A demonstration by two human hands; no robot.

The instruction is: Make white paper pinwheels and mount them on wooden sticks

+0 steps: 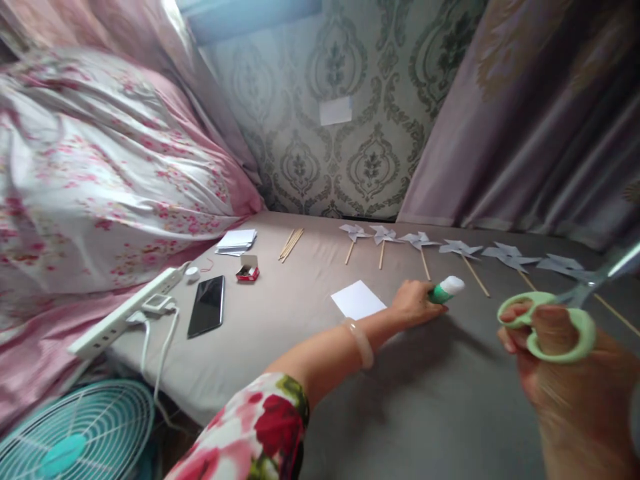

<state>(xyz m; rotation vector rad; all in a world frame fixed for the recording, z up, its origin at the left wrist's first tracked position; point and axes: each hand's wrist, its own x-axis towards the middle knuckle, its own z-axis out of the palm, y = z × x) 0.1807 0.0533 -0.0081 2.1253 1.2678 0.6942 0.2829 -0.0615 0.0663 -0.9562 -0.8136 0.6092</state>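
Observation:
My left hand (416, 303) reaches out over the grey sheet (280, 333) and is closed round a green and white glue stick (447, 290), which lies on its side. A white paper square (358, 299) rests just left of that hand. My right hand (565, 373) is raised close to the camera at the right, fingers through the light green handles of a pair of scissors (575, 313) whose blades point up and right. Behind both hands, several paper pinwheels (460, 249) on wooden sticks lie in a row.
A stack of white paper (237, 241), loose wooden sticks (291, 243), a small red box (248, 269), a black phone (207, 305) and a white power strip (127, 312) lie to the left. Floral bedding (100, 173) rises behind them. A teal fan (75, 433) stands below.

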